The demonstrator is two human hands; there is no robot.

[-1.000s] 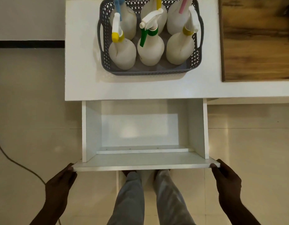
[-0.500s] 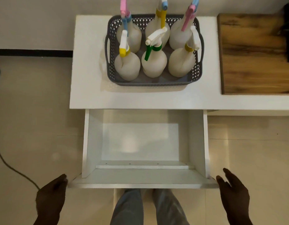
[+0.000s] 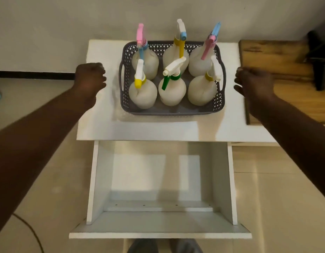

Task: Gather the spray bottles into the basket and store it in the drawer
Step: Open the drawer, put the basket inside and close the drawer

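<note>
Flanking: basket, back edge of desk, 6 bottles inside
Left hand: loosely curled, empty, beside basket
Right hand: curled, empty, apart
Drawer: open, below front edge

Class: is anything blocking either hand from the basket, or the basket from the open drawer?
Nothing visible. The left hand and right hand flank the basket with bare tabletop between, and the drawer below looks empty.
</note>
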